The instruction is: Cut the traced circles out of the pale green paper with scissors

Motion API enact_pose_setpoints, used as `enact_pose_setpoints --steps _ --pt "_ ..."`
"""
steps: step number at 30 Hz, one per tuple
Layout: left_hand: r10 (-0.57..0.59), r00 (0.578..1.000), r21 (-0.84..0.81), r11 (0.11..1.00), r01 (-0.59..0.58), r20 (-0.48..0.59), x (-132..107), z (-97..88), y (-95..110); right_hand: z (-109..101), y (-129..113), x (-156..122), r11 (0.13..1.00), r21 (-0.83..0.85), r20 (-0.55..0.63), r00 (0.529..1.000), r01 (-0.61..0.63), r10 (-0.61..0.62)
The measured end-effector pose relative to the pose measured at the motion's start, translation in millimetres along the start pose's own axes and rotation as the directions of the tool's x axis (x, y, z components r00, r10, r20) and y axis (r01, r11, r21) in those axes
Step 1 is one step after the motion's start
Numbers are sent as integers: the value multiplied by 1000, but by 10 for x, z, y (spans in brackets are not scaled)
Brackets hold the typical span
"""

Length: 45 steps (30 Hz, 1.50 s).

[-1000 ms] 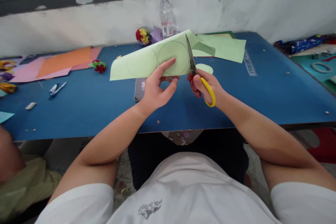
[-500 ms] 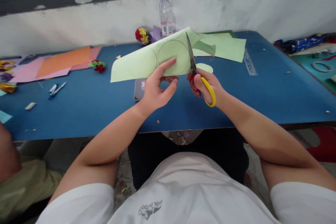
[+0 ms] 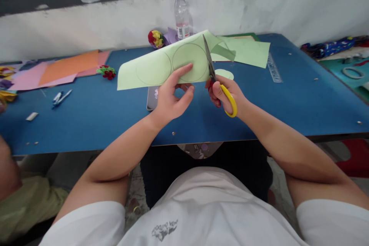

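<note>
My left hand (image 3: 174, 94) grips a light green sheet of paper (image 3: 152, 67) by its lower edge, the index finger lying across its face and the other fingers partly hidden behind. Pencilled circles are drawn on the sheet. In my right hand (image 3: 226, 94) is a pair of scissors (image 3: 211, 63) with yellow and red handles. Their blades point up along the sheet's right side, beside one drawn circle, and look nearly closed. A cut green paper circle (image 3: 225, 73) lies on the table just behind my right hand. A phone (image 3: 152, 98) shows partly beneath the sheet.
On the blue table (image 3: 302, 103) are another green sheet (image 3: 253, 52), a clear ruler (image 3: 273, 68), pens (image 3: 62, 98), an eraser (image 3: 32, 116), orange paper (image 3: 69, 68) and paper flowers (image 3: 107, 72). A water bottle (image 3: 181, 15) stands by the wall. Another person's arm (image 3: 8, 169) is at left.
The free left end of the green sheet has shifted slightly left and flattened. Both hands and the scissors hold nearly the same place. At the far left edge, part of another person's hand has appeared.
</note>
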<state>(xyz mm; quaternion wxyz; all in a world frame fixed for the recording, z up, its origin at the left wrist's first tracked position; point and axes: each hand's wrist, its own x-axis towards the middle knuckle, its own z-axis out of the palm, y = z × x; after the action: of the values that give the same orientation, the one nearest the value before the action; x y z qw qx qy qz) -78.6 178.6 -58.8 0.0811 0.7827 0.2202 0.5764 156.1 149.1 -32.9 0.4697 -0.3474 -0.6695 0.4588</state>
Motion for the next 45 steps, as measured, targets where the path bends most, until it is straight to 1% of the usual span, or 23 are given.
enact_pose_setpoints --steps 7,14,20,25,29,40,45 --pt "51 999 -35 998 -51 1 16 -4 -13 2 -11 -1 1000 -6 -5 1000 9 -9" --pt "-1 1000 -3 1000 1 29 -30 -8 -48 -1 -10 -1 1000 -4 1 1000 8 -8" --pt "7 1000 -7 1000 -7 16 -20 -2 -44 1 -8 -3 1000 -13 -4 1000 4 -4" --pt "37 999 1 999 -37 6 -1 -5 -28 -2 -9 -2 1000 -28 -11 1000 5 -6" --pt "24 1000 24 999 -23 -7 -8 -7 -29 -7 -5 -5 999 -38 -9 1000 17 -17" --pt "-29 999 59 998 30 -13 -28 2 -40 -9 -1 -6 999 -38 -15 1000 0 0" --pt "-19 1000 67 998 20 -7 -10 -15 -35 -15 1 -15 1000 -29 -10 1000 6 -6"
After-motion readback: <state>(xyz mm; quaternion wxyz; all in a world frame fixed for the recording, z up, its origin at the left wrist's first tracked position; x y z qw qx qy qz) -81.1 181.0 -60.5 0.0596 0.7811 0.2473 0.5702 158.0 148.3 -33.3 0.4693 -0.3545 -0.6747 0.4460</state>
